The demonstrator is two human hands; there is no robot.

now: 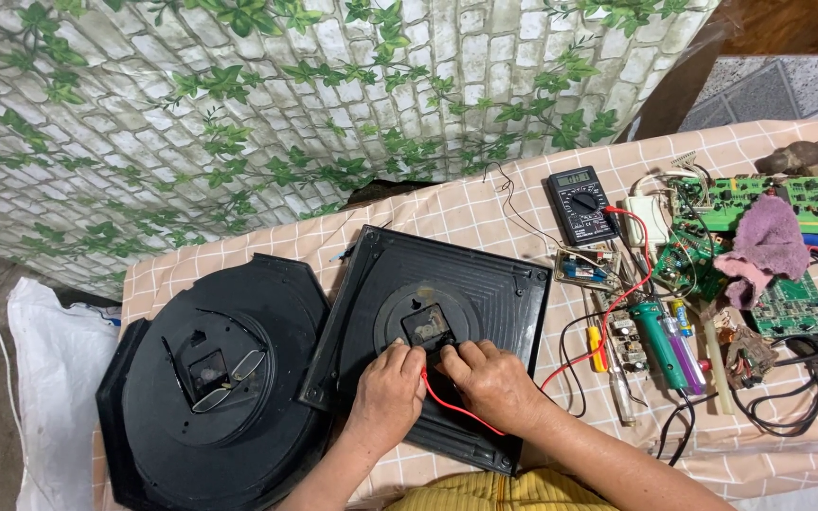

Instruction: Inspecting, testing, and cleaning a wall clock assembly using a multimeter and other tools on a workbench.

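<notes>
Clock movement sits centred in the square black clock back on the counter — left hand and right hand pinch red probe wire against it.

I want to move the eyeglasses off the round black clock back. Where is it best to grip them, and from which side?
Grip the eyeglasses at the bridge between the two lenses, coming from above. They lie open and flat on the round clock back, partly over its square recess, so the bridge is probably the freest part and the lenses stay untouched.
</notes>
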